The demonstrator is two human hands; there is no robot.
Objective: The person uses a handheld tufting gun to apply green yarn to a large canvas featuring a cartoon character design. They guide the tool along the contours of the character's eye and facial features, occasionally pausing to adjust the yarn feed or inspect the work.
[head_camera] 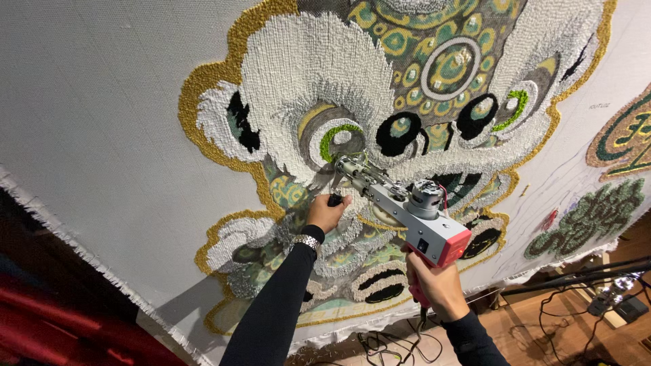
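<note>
Tufting gun, grey with a red rear, sits just below centre in the head view, its needle tip pressed into the stretched cloth at the green ring of a tufted lion-mask design. Right hand is wrapped tight around the rear grip at 5 o'clock; left hand is closed on the black front handle. Steady, even pressure with both hands would probably keep the line clean. Cables trail at 6 o'clock and could snag; more gear lies on the floor at 4 o'clock.
</note>
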